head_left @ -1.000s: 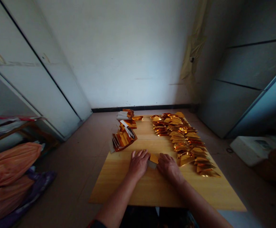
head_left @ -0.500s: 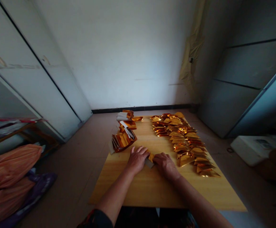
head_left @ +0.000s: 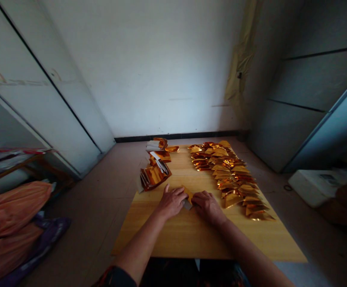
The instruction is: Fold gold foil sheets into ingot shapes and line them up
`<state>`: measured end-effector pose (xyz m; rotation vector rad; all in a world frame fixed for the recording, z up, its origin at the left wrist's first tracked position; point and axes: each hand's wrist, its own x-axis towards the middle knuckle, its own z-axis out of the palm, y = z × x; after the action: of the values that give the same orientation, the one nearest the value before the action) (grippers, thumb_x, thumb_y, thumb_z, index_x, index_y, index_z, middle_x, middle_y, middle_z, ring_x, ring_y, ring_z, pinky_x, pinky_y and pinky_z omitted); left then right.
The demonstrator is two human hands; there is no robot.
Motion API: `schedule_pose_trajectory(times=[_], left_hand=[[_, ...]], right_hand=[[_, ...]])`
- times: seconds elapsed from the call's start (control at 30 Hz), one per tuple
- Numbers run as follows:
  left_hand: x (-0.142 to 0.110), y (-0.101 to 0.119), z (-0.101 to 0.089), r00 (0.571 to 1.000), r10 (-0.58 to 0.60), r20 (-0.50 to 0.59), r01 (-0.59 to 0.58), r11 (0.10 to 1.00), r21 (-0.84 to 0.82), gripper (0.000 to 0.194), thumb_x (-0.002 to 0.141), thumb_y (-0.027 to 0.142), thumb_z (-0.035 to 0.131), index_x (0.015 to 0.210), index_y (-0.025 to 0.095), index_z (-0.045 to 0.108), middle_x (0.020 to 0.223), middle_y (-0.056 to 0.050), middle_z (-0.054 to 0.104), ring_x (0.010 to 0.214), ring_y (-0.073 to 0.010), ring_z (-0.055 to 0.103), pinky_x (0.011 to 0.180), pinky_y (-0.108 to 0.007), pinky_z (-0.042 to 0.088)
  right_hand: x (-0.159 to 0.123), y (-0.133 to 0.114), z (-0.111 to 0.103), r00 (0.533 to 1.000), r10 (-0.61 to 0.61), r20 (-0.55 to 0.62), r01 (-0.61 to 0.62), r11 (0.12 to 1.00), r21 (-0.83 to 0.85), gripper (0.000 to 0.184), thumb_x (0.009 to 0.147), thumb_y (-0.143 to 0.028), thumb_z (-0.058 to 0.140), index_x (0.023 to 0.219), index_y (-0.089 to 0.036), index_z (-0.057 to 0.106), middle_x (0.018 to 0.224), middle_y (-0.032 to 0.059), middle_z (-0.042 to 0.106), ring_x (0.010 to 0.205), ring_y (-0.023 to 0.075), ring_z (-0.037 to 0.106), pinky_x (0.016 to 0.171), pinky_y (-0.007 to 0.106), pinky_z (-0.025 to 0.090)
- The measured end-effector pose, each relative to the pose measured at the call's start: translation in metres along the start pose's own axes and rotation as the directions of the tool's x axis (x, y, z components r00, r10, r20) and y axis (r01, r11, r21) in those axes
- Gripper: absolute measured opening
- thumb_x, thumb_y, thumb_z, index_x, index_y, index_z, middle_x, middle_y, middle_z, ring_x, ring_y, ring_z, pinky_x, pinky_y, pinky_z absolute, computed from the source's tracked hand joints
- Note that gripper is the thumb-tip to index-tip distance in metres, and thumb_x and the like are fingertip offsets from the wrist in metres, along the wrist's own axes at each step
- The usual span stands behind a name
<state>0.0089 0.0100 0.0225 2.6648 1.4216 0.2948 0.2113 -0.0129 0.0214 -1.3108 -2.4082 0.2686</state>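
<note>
Floor (head_left: 86, 243): orange sacks (head_left: 12, 211), contents hidden; hands (head_left: 171, 202) (head_left: 208, 207) on foil (head_left: 187, 194).

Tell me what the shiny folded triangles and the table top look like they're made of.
The folded triangles look like thin gold metallic foil paper with a glossy finish: they hold sharp creases and throw bright reflections, though the exact stock can't be told. The table top looks like light wood with a satin finish, showing straight grain lines, but it could be laminate.
</note>
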Motion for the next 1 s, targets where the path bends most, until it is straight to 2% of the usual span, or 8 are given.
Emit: schedule_pose_trajectory(times=[0.17,0.37,0.53,0.67,0.8,1.0], left_hand=[[-0.005,-0.004,0.005,1.0,-0.007,0.016,0.008,1.0,-0.017,0.028,0.088,0.028,0.049,0.114,0.035,0.056,0.14,-0.001,0.046,0.125,-0.0207,0.044,0.108,-0.062,0.011],[-0.004,0.003,0.009,0.997,-0.066,-0.036,0.066,0.998,-0.003,0.033,0.086,0.028,0.053,0.118,0.034,0.055,0.14,-0.003,0.046,0.124,-0.0228,0.044,0.103,-0.054,0.028],[0.0,0.006,0.01,0.993,-0.099,-0.065,0.099,0.995,-0.001,0.03,0.085,0.028,0.053,0.115,0.033,0.057,0.138,-0.002,0.048,0.122,-0.0225,0.046,0.101,-0.049,0.031],[0.001,0.006,0.012,0.991,-0.101,-0.084,0.101,0.995,0.002,0.033,0.086,0.029,0.052,0.118,0.035,0.055,0.138,-0.001,0.048,0.12,-0.0226,0.046,0.097,-0.047,0.034],[-0.001,0.007,0.014,0.989,-0.1,-0.106,0.102,0.995,0.011,0.034,0.085,0.028,0.052,0.118,0.035,0.055,0.138,-0.001,0.048,0.12,-0.0228,0.046,0.097,-0.047,0.034],[-0.001,0.009,0.015,0.988,-0.113,-0.101,0.116,0.993,0.022,0.037,0.085,0.028,0.052,0.121,0.035,0.054,0.139,-0.003,0.046,0.121,-0.0241,0.044,0.098,-0.048,0.033]], right_hand=[[0.0,0.001,0.0,1.0,-0.019,0.002,0.019,1.0,-0.015,0.018,0.088,-0.022,0.051,0.098,-0.025,0.066,0.101,0.0028,0.065,0.093,0.017,0.051,0.083,0.029,0.036],[0.001,0.005,0.0,0.999,0.01,-0.032,-0.01,1.0,-0.012,0.023,0.088,-0.024,0.049,0.106,-0.023,0.063,0.105,0.0057,0.063,0.096,0.0188,0.051,0.083,0.031,0.037],[0.001,0.007,0.0,0.999,0.012,-0.053,-0.012,1.0,0.003,0.025,0.087,-0.023,0.05,0.107,-0.023,0.064,0.11,0.0068,0.062,0.099,0.0197,0.052,0.085,0.032,0.04],[-0.001,0.015,0.008,0.991,0.013,-0.133,-0.005,0.998,0.06,0.031,0.084,-0.02,0.051,0.112,-0.022,0.063,0.117,0.0089,0.06,0.103,0.0214,0.051,0.088,0.035,0.042],[-0.001,0.022,0.016,0.979,0.05,-0.197,-0.03,0.995,0.1,0.032,0.085,-0.017,0.048,0.112,-0.021,0.064,0.112,0.0092,0.062,0.099,0.021,0.054,0.087,0.035,0.043],[-0.001,0.014,0.009,0.993,0.007,-0.118,-0.008,1.0,-0.004,0.023,0.088,-0.02,0.049,0.099,-0.024,0.068,0.106,0.0054,0.065,0.096,0.0184,0.054,0.084,0.031,0.041]])
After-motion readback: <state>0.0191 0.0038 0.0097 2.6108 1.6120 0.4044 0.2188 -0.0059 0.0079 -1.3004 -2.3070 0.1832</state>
